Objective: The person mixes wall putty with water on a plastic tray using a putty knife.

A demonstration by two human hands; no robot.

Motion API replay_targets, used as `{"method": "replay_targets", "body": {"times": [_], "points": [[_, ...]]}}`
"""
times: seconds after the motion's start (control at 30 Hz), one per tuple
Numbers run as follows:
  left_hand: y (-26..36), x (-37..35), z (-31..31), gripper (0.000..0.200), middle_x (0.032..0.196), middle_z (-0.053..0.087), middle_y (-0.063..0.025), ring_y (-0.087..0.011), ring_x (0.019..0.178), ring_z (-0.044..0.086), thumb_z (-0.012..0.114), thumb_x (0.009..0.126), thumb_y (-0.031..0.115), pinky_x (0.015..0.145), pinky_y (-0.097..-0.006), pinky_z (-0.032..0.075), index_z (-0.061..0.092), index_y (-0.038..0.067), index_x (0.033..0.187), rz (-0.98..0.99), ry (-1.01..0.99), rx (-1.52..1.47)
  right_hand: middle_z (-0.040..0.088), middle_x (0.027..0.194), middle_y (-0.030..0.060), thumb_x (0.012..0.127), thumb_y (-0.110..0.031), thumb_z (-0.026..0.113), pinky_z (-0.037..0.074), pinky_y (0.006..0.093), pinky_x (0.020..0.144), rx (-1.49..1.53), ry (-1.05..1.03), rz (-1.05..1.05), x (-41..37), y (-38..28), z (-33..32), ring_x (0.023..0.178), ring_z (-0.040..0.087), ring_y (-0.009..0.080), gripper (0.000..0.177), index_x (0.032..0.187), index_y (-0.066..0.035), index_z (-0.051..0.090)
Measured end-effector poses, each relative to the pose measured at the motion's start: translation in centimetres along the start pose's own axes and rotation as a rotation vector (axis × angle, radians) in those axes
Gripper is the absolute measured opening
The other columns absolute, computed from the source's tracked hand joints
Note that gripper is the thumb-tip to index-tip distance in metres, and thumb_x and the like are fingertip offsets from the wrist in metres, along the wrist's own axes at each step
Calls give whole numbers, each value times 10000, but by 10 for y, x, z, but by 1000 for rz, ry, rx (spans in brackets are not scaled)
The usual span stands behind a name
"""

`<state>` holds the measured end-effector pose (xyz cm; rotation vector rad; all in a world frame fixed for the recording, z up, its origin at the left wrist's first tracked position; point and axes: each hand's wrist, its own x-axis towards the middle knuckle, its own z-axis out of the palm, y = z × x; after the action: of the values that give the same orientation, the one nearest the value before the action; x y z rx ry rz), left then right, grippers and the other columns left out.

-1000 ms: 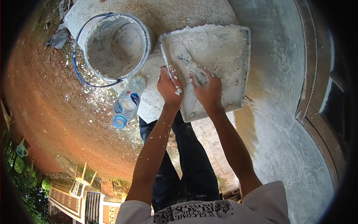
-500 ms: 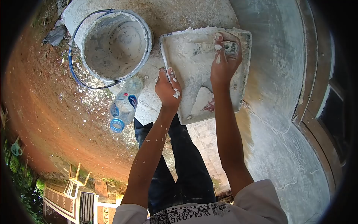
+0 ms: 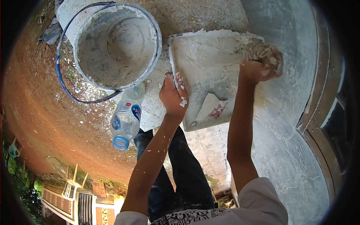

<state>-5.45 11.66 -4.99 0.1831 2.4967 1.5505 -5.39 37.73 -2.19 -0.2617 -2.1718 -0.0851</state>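
Note:
My left hand (image 3: 174,96) is closed round the near-left rim of a shallow plaster-smeared tray (image 3: 202,71), thumb and fingers spotted with white flakes. My right hand (image 3: 260,70) is closed on a clump of wet, greyish plaster-coated fibre (image 3: 263,53), held over the tray's far right corner and slightly blurred. A pale triangular flat piece (image 3: 210,107) with a reddish patch lies in the lower part of the tray. Left of the tray stands a plaster-coated bucket (image 3: 155,56) with a blue handle, its inside smeared grey.
A clear plastic bottle (image 3: 125,122) with a blue neck lies below the bucket. On the right runs a grey plastered wall (image 3: 288,86) bordered by a brown frame (image 3: 322,90). Reddish soil with white flakes spreads on the left, and a chair (image 3: 73,185) stands farther off.
My right hand has moved right and lifted from inside the tray to its far right corner, bringing up the fibre clump. My left hand stays at the tray rim; the view has shifted slightly.

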Motion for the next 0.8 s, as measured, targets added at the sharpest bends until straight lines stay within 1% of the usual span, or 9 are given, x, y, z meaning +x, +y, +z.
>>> {"method": "replay_targets", "body": {"times": [0.13,0.2,0.33,0.37,0.4,0.47,0.6,0.7,0.8], "points": [[2,0,1,148,694,510,-164,-335,562,492,416,968,137,539,-363,399,474,7,929,-80,-18,54,383,1266,186,782,-339,803,568,413,858,-345,-88,-88,-13,37,-25,1110,534,302,805,1351,-25,327],[3,0,0,142,683,509,-169,-352,563,509,421,973,133,537,-367,399,474,9,928,-7,0,-6,386,1255,174,881,-260,712,576,401,847,-510,-49,-163,1,19,-20,1091,545,297,623,1331,-19,354],[5,0,-1,149,682,517,-168,-362,571,531,417,976,142,536,-369,406,478,11,945,-44,-14,17,401,1219,159,981,-68,552,591,358,792,-125,26,-44,8,-5,10,987,595,282,314,1257,14,426],[6,0,0,147,684,520,-169,-360,572,534,413,972,139,536,-369,408,480,10,955,-45,-14,31,415,1196,151,846,-343,715,481,477,896,376,172,577,1,-13,17,1083,541,317,656,1281,17,383],[5,1,0,146,685,524,-170,-358,572,536,410,969,136,536,-370,410,483,10,964,-49,-12,47,415,1196,151,846,-343,715,481,477,896,381,174,579,1,-9,17,1083,541,317,656,1281,17,383],[3,2,-1,139,684,525,-169,-355,571,538,410,965,125,536,-369,411,486,8,966,-44,-8,38,398,1213,186,965,-22,543,601,339,762,-138,106,-68,3,2,8,1023,591,277,188,1145,26,523],[3,0,1,117,676,527,-168,-347,568,539,417,956,98,540,-363,418,487,5,958,-34,6,25,403,1210,180,945,9,541,607,324,760,-147,59,-73,7,-2,9,1035,588,280,204,1147,27,518],[3,0,-1,122,679,533,-167,-350,579,556,418,954,109,545,-360,429,483,5,958,-44,-18,64,431,1189,172,955,-29,547,556,388,811,170,148,300,-5,-10,21,1093,551,292,154,1099,22,563],[4,1,0,127,675,529,-170,-356,582,559,424,959,122,544,-361,427,476,6,948,-57,-9,35,449,1165,167,920,17,543,531,401,811,-17,169,10,9,-10,15,1094,545,296,151,1062,25,592]]}}
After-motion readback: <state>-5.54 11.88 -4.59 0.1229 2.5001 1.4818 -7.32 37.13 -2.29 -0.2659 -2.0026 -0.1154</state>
